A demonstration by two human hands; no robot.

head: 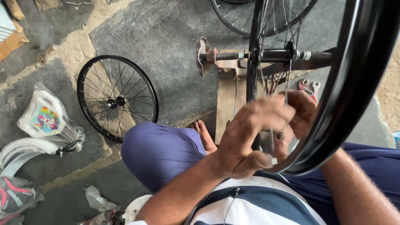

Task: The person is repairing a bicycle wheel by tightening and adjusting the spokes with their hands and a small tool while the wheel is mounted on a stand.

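Note:
A black bicycle wheel rim (354,79) stands upright on a threaded axle (227,55) held in a wooden stand (227,100). My left hand (246,137) reaches in from the near side of the rim, its fingers pinched on a thin spoke (287,79). Behind the rim, my right hand (302,112) is partly hidden, and its fingers are closed around the same spokes near the rim's inner edge. The hub (275,55) sits above both hands.
A finished black spoked wheel (117,99) lies flat on the concrete floor at left. Another wheel (258,16) lies at the top. A plastic-wrapped white part (43,116) and mudguards (16,152) lie far left. Red-handled spanners (309,87) rest by the stand. My knee (160,152) is bent below.

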